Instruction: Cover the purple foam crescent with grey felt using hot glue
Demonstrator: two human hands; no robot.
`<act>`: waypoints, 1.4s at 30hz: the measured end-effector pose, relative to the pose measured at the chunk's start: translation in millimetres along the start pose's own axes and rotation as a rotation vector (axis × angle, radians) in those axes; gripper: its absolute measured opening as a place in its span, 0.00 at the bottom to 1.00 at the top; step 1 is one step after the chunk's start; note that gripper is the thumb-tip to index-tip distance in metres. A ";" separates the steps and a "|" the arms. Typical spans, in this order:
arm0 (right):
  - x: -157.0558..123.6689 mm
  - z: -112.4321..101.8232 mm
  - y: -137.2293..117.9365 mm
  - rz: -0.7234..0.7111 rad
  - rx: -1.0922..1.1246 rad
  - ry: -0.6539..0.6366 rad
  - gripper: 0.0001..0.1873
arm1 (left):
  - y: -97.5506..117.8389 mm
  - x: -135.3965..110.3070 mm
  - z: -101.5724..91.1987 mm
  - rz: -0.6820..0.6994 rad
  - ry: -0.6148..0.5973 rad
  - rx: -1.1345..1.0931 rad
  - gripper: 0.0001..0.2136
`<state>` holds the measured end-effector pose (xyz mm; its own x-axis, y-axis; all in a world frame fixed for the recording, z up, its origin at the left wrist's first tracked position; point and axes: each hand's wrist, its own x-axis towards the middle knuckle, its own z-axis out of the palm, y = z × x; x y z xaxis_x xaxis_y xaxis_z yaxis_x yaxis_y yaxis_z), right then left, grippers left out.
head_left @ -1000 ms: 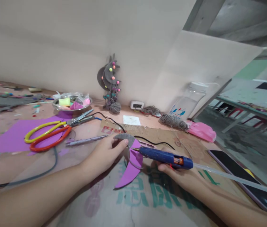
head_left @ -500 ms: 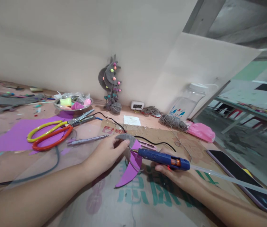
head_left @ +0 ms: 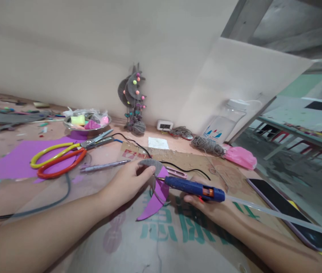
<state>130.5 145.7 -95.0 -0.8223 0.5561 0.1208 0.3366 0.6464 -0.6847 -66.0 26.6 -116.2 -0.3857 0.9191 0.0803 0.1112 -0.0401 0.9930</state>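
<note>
My left hand (head_left: 129, 177) pinches a crescent-shaped purple piece (head_left: 155, 201) by its upper end, which is wrapped in grey yarn (head_left: 152, 163). My right hand (head_left: 203, 201) is closed round a blue hot glue gun (head_left: 195, 188), its fingers partly hidden beneath the body. The gun's metal tip meets the crescent near the border between yarn and bare purple. A strand of grey yarn hangs along the crescent. From the gun's back end a long clear glue stick (head_left: 275, 214) sticks out to the right.
Yellow-and-orange-handled scissors (head_left: 61, 157) lie on a purple sheet (head_left: 4, 159), near a pen (head_left: 105, 166). A bowl (head_left: 87, 131) of coloured bits, a yarn bundle (head_left: 208, 145), a bottle (head_left: 226, 121) and a phone (head_left: 289, 212) surround the cardboard (head_left: 121, 242). A black cord (head_left: 132, 141) crosses behind.
The whole view has shifted slightly. The glue gun's tip has moved a little up along the crescent, toward the yarn-wrapped end. Both hands keep their holds.
</note>
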 end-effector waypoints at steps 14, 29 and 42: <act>-0.7 2.4 0.2 0.007 -0.028 0.041 0.14 | -0.4 -0.3 0.3 0.011 0.006 0.000 0.13; -1.2 2.6 -3.4 -0.007 0.002 0.034 0.12 | 1.2 -0.4 1.1 0.026 0.044 0.032 0.12; -2.5 -0.4 -3.2 0.033 -0.030 0.035 0.13 | -2.4 0.3 -0.2 0.037 0.039 0.045 0.12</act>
<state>131.6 142.5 -92.9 -0.7941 0.5949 0.1242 0.3772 0.6428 -0.6667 -66.5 26.9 -118.5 -0.4155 0.9015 0.1211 0.1669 -0.0554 0.9844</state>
